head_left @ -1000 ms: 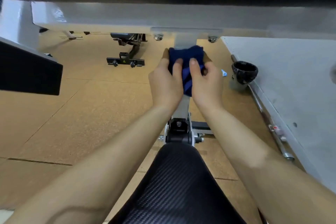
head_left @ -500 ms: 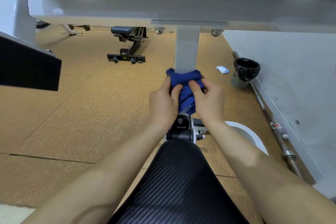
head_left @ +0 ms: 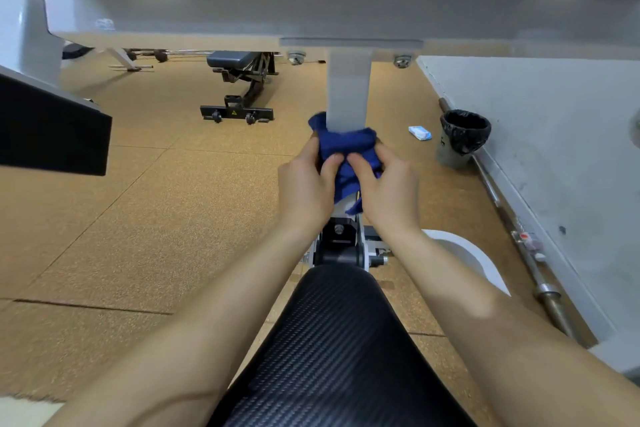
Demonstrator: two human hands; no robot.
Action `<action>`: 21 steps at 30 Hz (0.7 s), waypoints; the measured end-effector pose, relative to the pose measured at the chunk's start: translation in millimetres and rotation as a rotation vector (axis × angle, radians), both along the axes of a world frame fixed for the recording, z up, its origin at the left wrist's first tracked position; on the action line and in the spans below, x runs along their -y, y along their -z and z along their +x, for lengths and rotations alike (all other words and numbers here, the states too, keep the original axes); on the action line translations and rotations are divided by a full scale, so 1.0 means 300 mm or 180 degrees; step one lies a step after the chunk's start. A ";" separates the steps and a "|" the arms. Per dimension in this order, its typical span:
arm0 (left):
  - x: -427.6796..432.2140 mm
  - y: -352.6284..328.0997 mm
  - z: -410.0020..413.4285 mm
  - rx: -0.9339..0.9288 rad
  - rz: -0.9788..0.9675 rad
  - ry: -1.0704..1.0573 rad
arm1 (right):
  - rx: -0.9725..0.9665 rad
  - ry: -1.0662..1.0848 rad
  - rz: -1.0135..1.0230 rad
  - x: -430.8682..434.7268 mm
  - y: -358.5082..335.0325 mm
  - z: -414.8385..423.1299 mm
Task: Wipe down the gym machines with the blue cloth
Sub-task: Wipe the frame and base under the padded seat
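The blue cloth (head_left: 346, 149) is wrapped around the lower part of a white upright post (head_left: 348, 90) of the gym machine. My left hand (head_left: 306, 187) grips the cloth from the left and my right hand (head_left: 389, 189) grips it from the right, fingertips almost meeting in front. The post hangs from a white cross beam (head_left: 242, 15) under a black pad. Below my hands sit a black bracket with a bolt (head_left: 339, 243) and the black textured seat (head_left: 332, 340).
Cork-coloured floor tiles lie all around. A black adjustable bench (head_left: 242, 80) stands at the back. A bin with a black liner (head_left: 462, 135) and a small blue-white packet (head_left: 419, 132) sit right of the post. A barbell (head_left: 519, 229) lies along the grey platform edge. A black pad (head_left: 52, 128) juts in at left.
Both hands slid the cloth down the post from just under the beam to its lower part, and in the last half second they stayed at about that height.
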State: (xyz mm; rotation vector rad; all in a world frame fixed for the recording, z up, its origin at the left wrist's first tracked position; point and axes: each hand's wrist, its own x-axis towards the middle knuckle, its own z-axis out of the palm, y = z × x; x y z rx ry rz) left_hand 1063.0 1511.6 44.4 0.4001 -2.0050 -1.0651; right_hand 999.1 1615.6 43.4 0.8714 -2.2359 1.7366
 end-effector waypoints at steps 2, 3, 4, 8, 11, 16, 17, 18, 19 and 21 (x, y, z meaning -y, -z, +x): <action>0.009 0.087 0.027 0.0416 -0.0133 0.0072 | 0.0122 -0.0073 0.0218 -0.018 0.085 0.001; 0.015 0.129 0.038 0.0642 -0.0247 0.0065 | 0.0204 -0.0112 0.0329 -0.026 0.125 0.002; 0.022 0.165 0.044 0.0858 -0.0381 0.0027 | 0.0246 -0.0124 0.0438 -0.032 0.160 0.004; 0.025 0.201 0.053 0.1310 -0.0537 -0.0145 | 0.0316 -0.0077 0.0749 -0.042 0.201 0.030; 0.011 0.144 0.069 0.1051 -0.0421 -0.0154 | 0.0302 -0.0004 0.0694 -0.048 0.143 0.043; -0.016 -0.070 0.092 -0.0198 -0.0060 -0.0244 | -0.0137 0.0130 -0.0068 -0.061 -0.068 0.062; -0.022 -0.112 0.099 -0.0401 -0.0074 -0.0237 | -0.0250 0.0155 -0.0219 -0.066 -0.108 0.067; -0.029 -0.151 0.106 -0.0570 -0.0091 -0.0197 | -0.0368 0.0184 -0.0324 -0.072 -0.144 0.072; -0.034 -0.186 0.111 -0.0705 -0.0114 -0.0150 | -0.0478 0.0219 -0.0386 -0.078 -0.176 0.073; -0.039 -0.244 0.108 -0.0886 -0.0230 -0.0108 | -0.0733 0.0345 -0.0427 -0.083 -0.233 0.072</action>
